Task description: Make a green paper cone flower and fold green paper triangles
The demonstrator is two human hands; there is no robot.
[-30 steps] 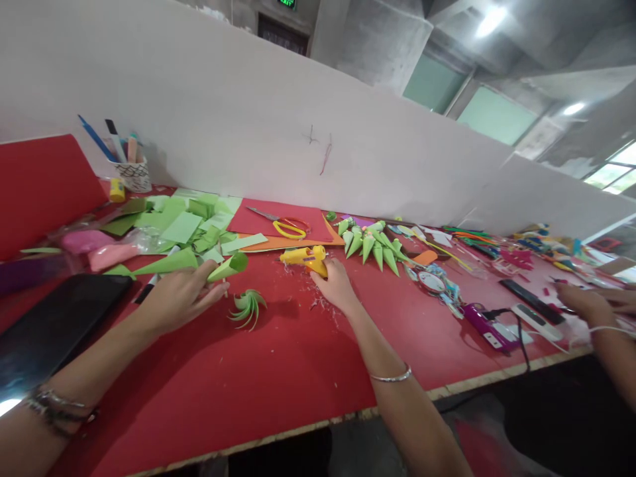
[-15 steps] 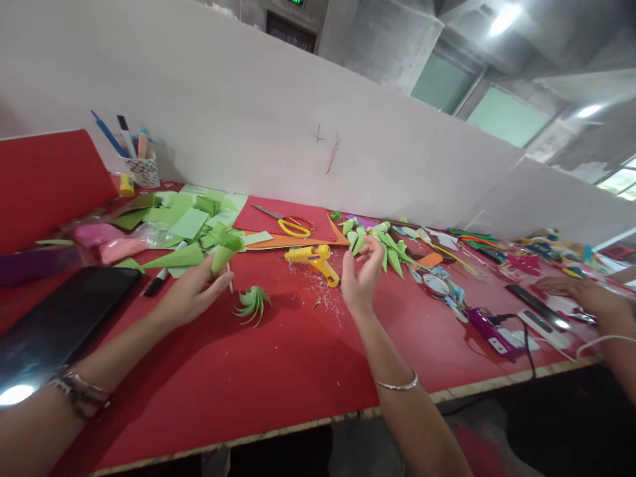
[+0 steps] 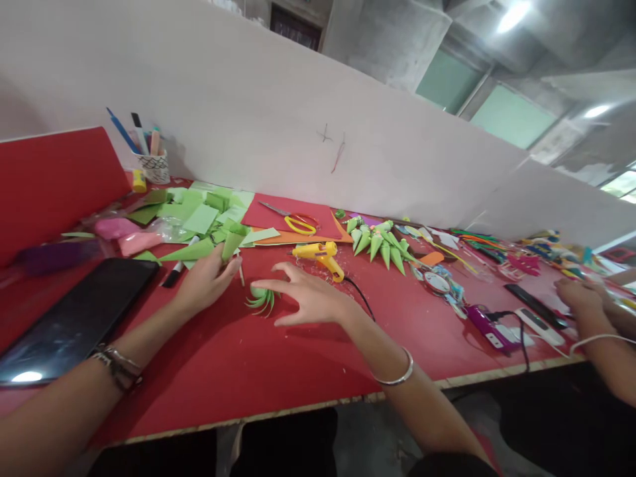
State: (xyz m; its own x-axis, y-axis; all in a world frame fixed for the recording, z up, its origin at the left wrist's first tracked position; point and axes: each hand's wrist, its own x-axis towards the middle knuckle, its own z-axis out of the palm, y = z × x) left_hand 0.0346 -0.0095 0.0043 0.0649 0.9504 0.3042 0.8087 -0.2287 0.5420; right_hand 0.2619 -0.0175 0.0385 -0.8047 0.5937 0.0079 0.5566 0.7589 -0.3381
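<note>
Between the thumb and fingers of my left hand point(image 3: 206, 281) is a green paper cone point(image 3: 231, 244), its wide end up. My right hand point(image 3: 311, 298) is open with fingers spread, over the right side of a curled green paper piece with thin strips point(image 3: 262, 301) on the red tabletop. Whether my fingers touch it I cannot tell. Just behind my right hand lies a yellow hot glue gun point(image 3: 318, 255). A thin pale stick point(image 3: 242, 270) is beside my left hand.
Green paper scraps point(image 3: 199, 218), scissors point(image 3: 298, 224) and red sheets point(image 3: 258, 215) lie along the wall. Several green paper cones joined together point(image 3: 382, 245) are right of the glue gun. A black tablet point(image 3: 74, 318) lies left. Another person's hands point(image 3: 586, 298) are at far right, past a purple power strip point(image 3: 489, 331).
My right hand has come down and left from beside the joined cones to the curled paper piece, its fingers spreading. My left hand still holds the cone. The view has shifted slightly.
</note>
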